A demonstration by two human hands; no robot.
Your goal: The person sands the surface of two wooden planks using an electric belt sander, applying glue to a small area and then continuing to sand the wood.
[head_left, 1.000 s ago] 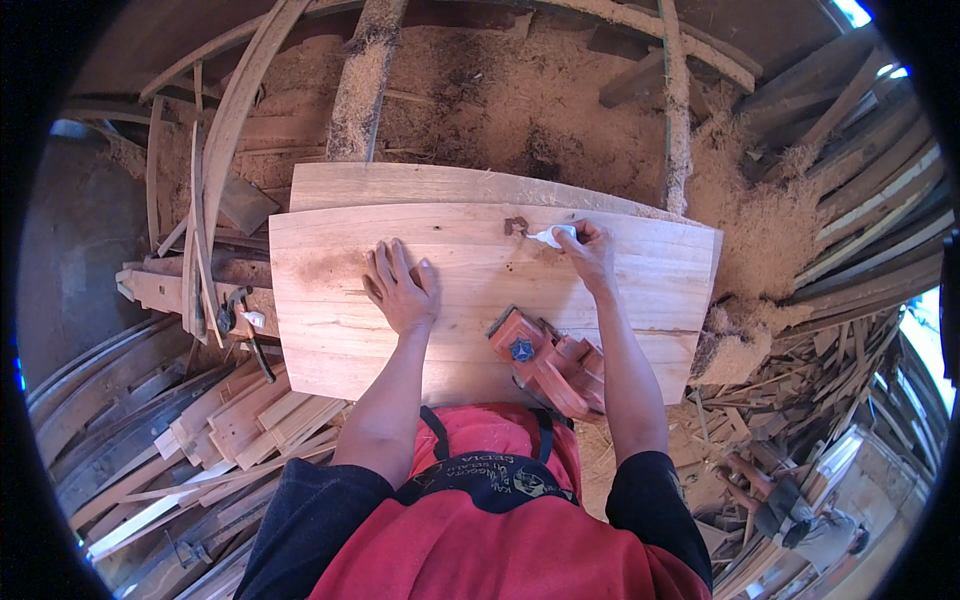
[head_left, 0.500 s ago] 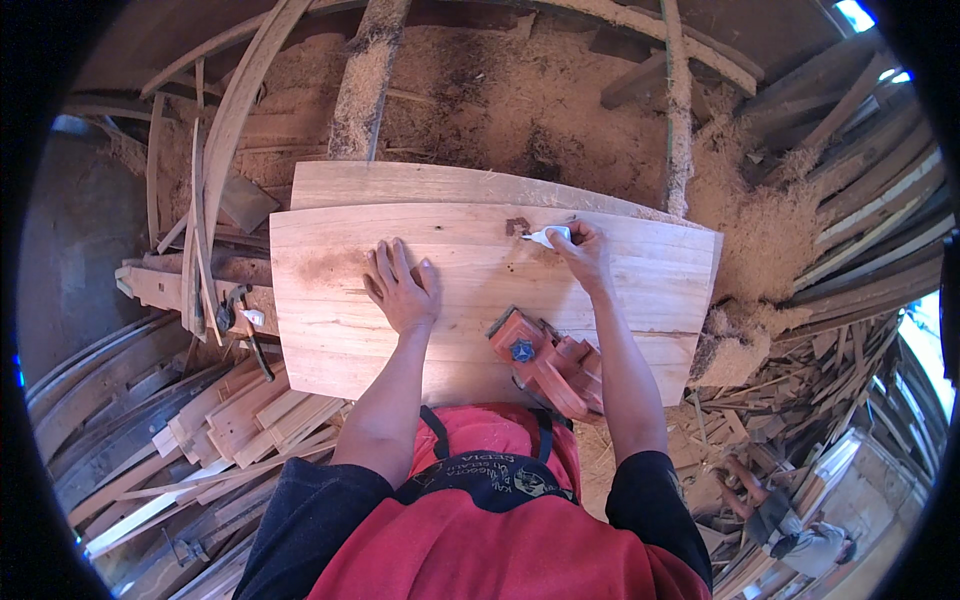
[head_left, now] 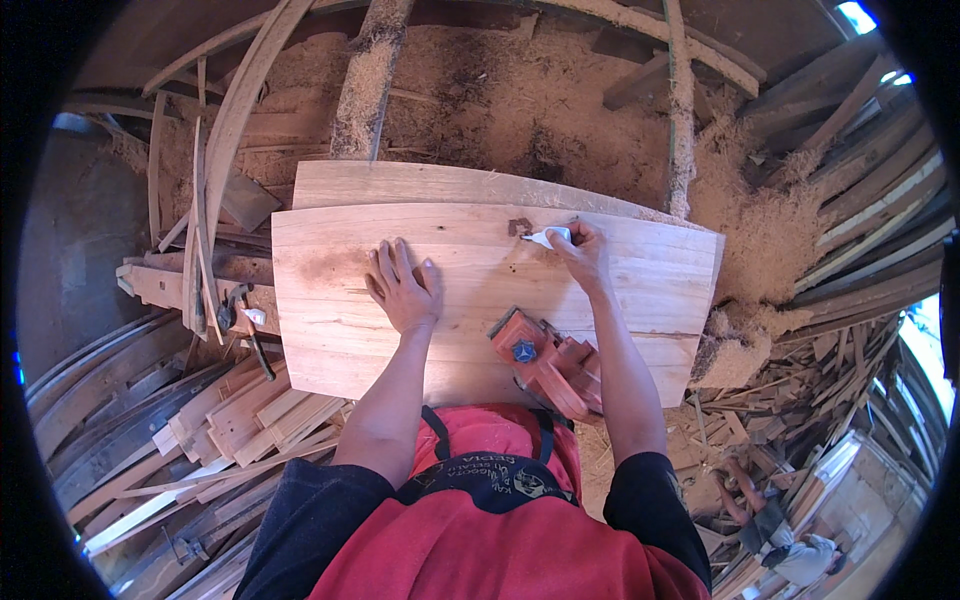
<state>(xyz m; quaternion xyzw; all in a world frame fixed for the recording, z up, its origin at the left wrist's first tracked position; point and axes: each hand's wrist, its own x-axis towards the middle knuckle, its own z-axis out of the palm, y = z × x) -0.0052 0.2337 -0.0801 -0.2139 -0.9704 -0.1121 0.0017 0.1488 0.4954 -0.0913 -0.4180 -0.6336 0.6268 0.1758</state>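
In front of me lies a pale wooden panel (head_left: 470, 290) with curved edges, overlapping a second panel (head_left: 420, 182) on its far side. My left hand (head_left: 405, 293) rests on the panel's left half, palm down with the fingers spread. Farther right, my right hand (head_left: 583, 252) grips a small white glue bottle (head_left: 550, 236). Its nozzle is tipped down to the left, at a dark brown patch (head_left: 520, 228) near the far edge. A red power planer (head_left: 548, 365) sits on the panel's near edge, between my forearms.
A hammer (head_left: 254, 335) and another small white bottle (head_left: 256, 316) lie on a beam at the left. Stacked boards (head_left: 235, 410) fill the lower left, curved planks (head_left: 880, 210) the right. Sawdust (head_left: 540, 90) covers the ground beyond. Another person (head_left: 785, 535) is at the lower right.
Both hands and the bottle hold nearly the same places. At the lower right, the other person's arms have shifted slightly.
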